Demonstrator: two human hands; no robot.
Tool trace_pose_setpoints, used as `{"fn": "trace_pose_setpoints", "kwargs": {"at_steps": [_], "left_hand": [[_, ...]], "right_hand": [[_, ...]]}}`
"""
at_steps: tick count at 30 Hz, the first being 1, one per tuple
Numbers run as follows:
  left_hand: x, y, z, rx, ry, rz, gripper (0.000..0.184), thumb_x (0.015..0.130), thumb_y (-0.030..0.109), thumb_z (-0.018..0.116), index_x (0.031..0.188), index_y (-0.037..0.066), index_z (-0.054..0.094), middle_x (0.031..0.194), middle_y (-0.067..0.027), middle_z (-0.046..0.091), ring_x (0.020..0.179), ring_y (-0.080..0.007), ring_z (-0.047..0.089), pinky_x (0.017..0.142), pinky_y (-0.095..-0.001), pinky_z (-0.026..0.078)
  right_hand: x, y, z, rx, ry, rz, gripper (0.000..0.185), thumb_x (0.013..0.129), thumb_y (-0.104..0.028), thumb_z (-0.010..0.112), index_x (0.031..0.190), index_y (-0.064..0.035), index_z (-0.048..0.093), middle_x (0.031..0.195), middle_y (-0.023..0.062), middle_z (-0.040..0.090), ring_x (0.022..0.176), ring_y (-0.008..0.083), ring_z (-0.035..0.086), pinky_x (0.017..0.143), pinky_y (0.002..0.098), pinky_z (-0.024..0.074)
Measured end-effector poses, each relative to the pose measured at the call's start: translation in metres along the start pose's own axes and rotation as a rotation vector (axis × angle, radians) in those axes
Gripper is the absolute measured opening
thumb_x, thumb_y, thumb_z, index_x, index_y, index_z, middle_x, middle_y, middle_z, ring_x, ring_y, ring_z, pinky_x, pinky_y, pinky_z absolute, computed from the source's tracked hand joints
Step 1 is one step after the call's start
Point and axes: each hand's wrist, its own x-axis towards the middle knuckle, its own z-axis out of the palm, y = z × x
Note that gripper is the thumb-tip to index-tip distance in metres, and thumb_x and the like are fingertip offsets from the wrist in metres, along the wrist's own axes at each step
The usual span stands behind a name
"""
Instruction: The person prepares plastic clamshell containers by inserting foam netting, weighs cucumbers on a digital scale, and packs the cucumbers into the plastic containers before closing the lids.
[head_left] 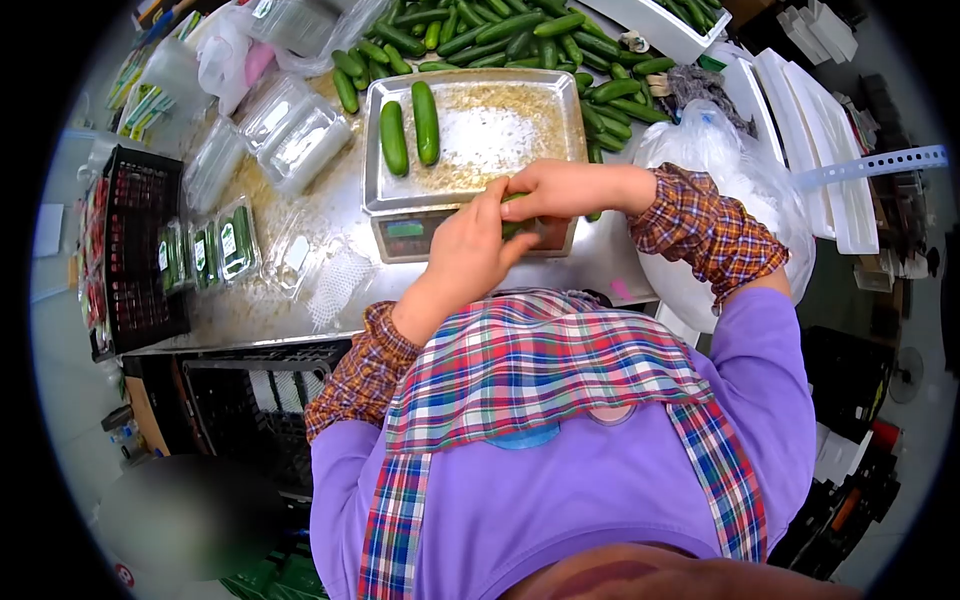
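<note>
In front of my body, my left hand (462,252) and my right hand (572,189) meet over the near edge of a metal tray. Both hands close around a cucumber (514,227), mostly hidden by my fingers. Two more cucumbers, one on the left (393,138) and one on the right (425,123), lie side by side on the left part of the metal tray (374,192). The tray sits on a weighing scale with a small display (407,230).
Behind the tray spreads a large heap of cucumbers (500,35). Clear plastic containers (300,140) and packed cucumbers (237,240) stand on the left, beside a dark crate (145,250). A white plastic bag (720,160) bulges near my right arm. White foam boxes (820,150) stand beyond it.
</note>
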Motion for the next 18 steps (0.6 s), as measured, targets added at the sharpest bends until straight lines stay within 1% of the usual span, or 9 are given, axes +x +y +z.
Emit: {"fn": "trace_pose_setpoints", "kwargs": {"at_steps": [4, 6, 8, 10, 12, 13, 14, 16, 18], "left_hand": [[-0.027, -0.013, -0.033, -0.095, -0.285, -0.246, 0.049, 0.077, 0.033, 0.070, 0.112, 0.006, 0.049, 0.091, -0.0192, 0.062, 0.081, -0.0377, 0.061, 0.067, -0.0422, 0.049], [-0.044, -0.026, -0.031, -0.161, -0.249, -0.208, 0.048, 0.076, 0.036, 0.070, 0.109, 0.007, 0.050, 0.086, -0.0188, 0.063, 0.078, -0.0379, 0.062, 0.065, -0.0426, 0.049], [-0.052, -0.029, -0.035, -0.187, -0.273, -0.225, 0.050, 0.076, 0.038, 0.070, 0.110, 0.007, 0.050, 0.085, -0.0189, 0.063, 0.079, -0.0375, 0.062, 0.065, -0.0428, 0.049], [-0.060, -0.041, -0.035, -0.210, -0.298, -0.266, 0.034, 0.082, 0.031, 0.064, 0.100, 0.004, 0.056, 0.080, -0.0184, 0.062, 0.074, -0.0353, 0.062, 0.063, -0.0398, 0.048], [-0.079, -0.073, -0.034, -0.263, -0.385, -0.346, 0.025, 0.087, 0.026, 0.060, 0.098, 0.003, 0.058, 0.078, -0.0182, 0.062, 0.070, -0.0318, 0.062, 0.063, -0.0362, 0.048], [-0.093, -0.095, -0.027, -0.220, -0.309, -0.259, 0.021, 0.091, 0.021, 0.052, 0.090, 0.002, 0.061, 0.070, -0.0145, 0.061, 0.064, -0.0248, 0.059, 0.060, -0.0330, 0.046], [-0.092, -0.098, -0.036, -0.237, -0.304, -0.360, 0.020, 0.091, 0.020, 0.051, 0.091, 0.002, 0.061, 0.069, -0.0130, 0.060, 0.065, -0.0226, 0.059, 0.061, -0.0323, 0.046], [-0.082, -0.093, -0.056, -0.273, -0.293, -0.568, 0.020, 0.091, 0.019, 0.050, 0.093, 0.003, 0.061, 0.068, -0.0101, 0.060, 0.065, -0.0183, 0.059, 0.061, -0.0310, 0.046], [-0.057, -0.095, -0.064, -0.290, -0.104, -0.509, 0.018, 0.091, 0.017, 0.049, 0.093, 0.003, 0.062, 0.065, -0.0061, 0.058, 0.066, -0.0148, 0.058, 0.061, -0.0287, 0.046]], "right_hand": [[-0.006, -0.013, 0.006, 0.167, -0.089, 0.050, 0.044, 0.089, -0.045, 0.053, 0.089, -0.0019, 0.061, 0.063, -0.0003, 0.053, 0.052, 0.0060, 0.044, 0.046, 0.0212, 0.0343], [-0.005, -0.020, 0.009, 0.233, -0.207, 0.070, 0.038, 0.092, -0.042, 0.051, 0.088, -0.0044, 0.058, 0.062, -0.0032, 0.050, 0.051, 0.0023, 0.040, 0.044, 0.0183, 0.0305], [0.000, -0.020, 0.016, 0.269, -0.203, 0.048, 0.039, 0.092, -0.044, 0.050, 0.088, -0.0062, 0.058, 0.064, -0.0043, 0.050, 0.051, 0.0021, 0.040, 0.045, 0.0172, 0.0307], [0.009, -0.009, 0.017, 0.292, -0.194, 0.008, 0.039, 0.091, -0.045, 0.050, 0.089, -0.0064, 0.058, 0.066, -0.0048, 0.050, 0.051, 0.0024, 0.040, 0.046, 0.0169, 0.0309], [0.001, -0.004, 0.006, 0.228, 0.047, 0.019, 0.038, 0.091, -0.044, 0.051, 0.090, -0.0064, 0.058, 0.068, -0.0049, 0.050, 0.052, 0.0024, 0.039, 0.046, 0.0171, 0.0310], [0.001, 0.008, -0.002, 0.369, 0.153, 0.016, 0.038, 0.091, -0.043, 0.052, 0.094, -0.0053, 0.059, 0.069, -0.0037, 0.051, 0.052, 0.0031, 0.039, 0.046, 0.0179, 0.0315], [0.003, 0.027, -0.013, 0.431, 0.194, -0.042, 0.043, 0.091, -0.045, 0.049, 0.094, -0.0030, 0.056, 0.076, -0.0015, 0.054, 0.055, 0.0038, 0.041, 0.048, 0.0186, 0.0337], [0.007, 0.036, -0.018, 0.622, 0.281, -0.136, 0.037, 0.093, -0.039, 0.049, 0.094, -0.0022, 0.053, 0.081, 0.0008, 0.056, 0.058, 0.0047, 0.041, 0.050, 0.0194, 0.0339], [0.019, 0.042, -0.015, 0.794, 0.350, -0.113, 0.034, 0.093, -0.032, 0.052, 0.103, 0.0005, 0.051, 0.090, 0.0055, 0.059, 0.065, 0.0072, 0.050, 0.057, 0.0219, 0.0429]]}}
